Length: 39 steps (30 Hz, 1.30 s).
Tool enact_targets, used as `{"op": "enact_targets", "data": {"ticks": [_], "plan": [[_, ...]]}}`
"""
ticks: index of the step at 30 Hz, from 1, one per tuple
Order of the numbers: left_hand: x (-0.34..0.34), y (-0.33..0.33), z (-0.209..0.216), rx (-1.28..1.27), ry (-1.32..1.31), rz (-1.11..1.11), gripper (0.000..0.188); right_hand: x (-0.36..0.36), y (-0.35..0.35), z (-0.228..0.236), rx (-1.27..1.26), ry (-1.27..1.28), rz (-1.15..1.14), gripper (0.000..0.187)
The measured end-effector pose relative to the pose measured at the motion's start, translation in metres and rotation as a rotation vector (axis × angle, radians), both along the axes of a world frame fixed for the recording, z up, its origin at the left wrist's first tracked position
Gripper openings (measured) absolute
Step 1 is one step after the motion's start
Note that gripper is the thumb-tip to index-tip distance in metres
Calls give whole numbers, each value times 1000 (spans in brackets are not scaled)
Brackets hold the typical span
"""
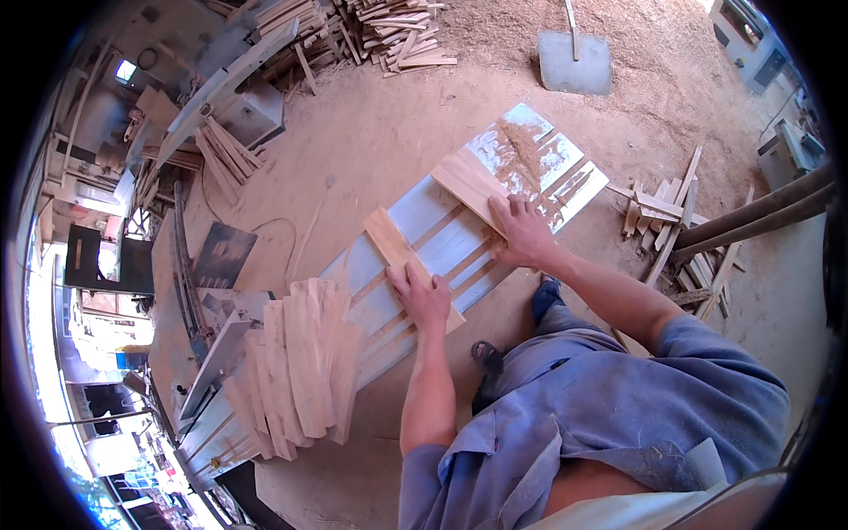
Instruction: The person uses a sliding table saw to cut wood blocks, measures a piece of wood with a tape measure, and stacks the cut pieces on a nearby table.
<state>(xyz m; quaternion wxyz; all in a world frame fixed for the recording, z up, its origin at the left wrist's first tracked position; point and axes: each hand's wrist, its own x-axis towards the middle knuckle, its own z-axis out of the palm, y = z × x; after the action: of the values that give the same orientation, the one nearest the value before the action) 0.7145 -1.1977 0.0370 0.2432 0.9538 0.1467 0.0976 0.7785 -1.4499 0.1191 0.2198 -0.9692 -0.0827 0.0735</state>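
A long pale machine table [422,208] with slots along it runs from the lower left to the upper right. My left hand [420,293] grips a narrow wooden board [389,241] lying across it, fingers over the board's top near its close end. Farther along, my right hand [523,231] holds a wider wooden piece [465,184] by its near end, fingers on top; whether it is one board or several stacked is unclear. The two pieces lie apart, a strip of bare table between them. Left of my left hand, several boards [305,362] are piled across the table.
Sawdust [521,150] covers the table's far end. A flat shovel [574,64] lies beyond on the shavings. Offcuts [676,212] are heaped at right beside dark pipes [760,216]. Stacked wood [397,31] stands at the back, with another machine [252,110] at upper left.
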Motion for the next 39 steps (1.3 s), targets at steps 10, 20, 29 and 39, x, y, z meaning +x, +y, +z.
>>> {"op": "enact_targets", "data": {"ticks": [10, 20, 29, 39], "plan": [[1, 2, -3, -26, -23, -7, 69, 3, 3, -4, -3, 39, -142, 96], [1, 1, -5, -1, -39, -8, 69, -2, 10, -10, -30, -4, -169, 93], [0, 3, -3, 5, -41, -14, 69, -5, 15, 6, -55, 46, -197, 92], [-1, 3, 0, -33, -17, -5, 68, -5, 13, -8, -58, -70, -169, 91]]}}
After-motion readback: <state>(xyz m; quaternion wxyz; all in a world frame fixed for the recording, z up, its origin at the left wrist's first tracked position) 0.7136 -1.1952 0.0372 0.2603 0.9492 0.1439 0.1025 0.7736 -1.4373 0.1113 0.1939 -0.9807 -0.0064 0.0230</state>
